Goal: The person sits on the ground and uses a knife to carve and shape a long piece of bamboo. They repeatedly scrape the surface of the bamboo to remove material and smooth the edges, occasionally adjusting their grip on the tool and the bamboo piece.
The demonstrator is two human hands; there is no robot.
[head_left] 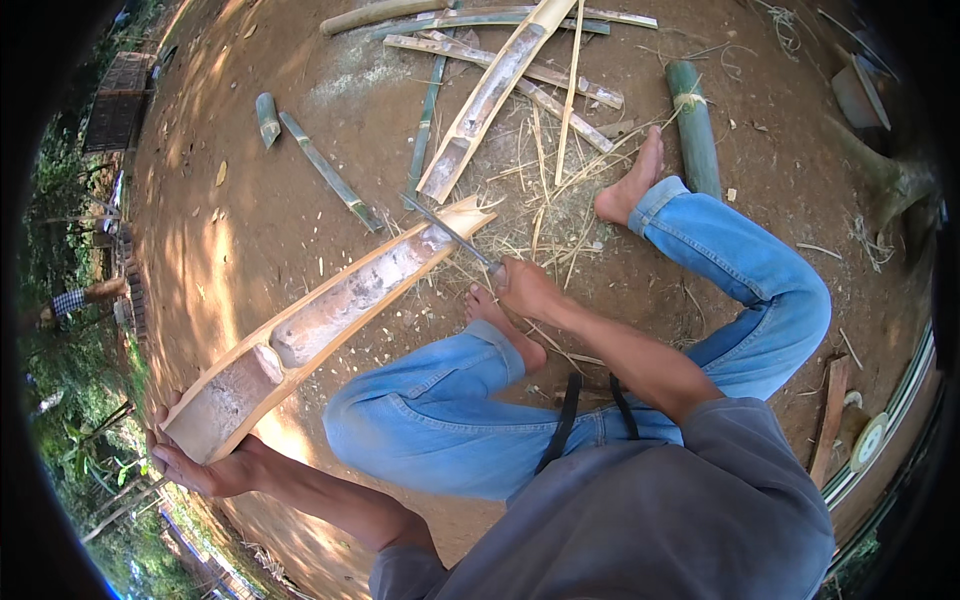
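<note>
Two hands share the work here. Our right hand (522, 288) has its grip closed around the handle of a long knife (450, 235), whose blade lies across the far, splintered end of a split bamboo half (330, 315). Our left hand (195, 465) is wrapped under the near end of that same half, fingers curled around its rim, holding it raised toward us. The bamboo runs slantwise from the left hand down to the bare dirt ground (260, 220), hollow side up, its pale inner wall and node partitions showing.

We judge the step in hand to be splitting or trimming the far end, with the blade set at the edge of the wall. The next move would call for a firm brace from the left hand and a controlled push of the blade along the grain, clear of our bare feet (630, 185), which rest just beside the cut.

Farther out lie another split bamboo trough (490, 95), thin slats, a green culm section (693, 125) and scattered shavings.
</note>
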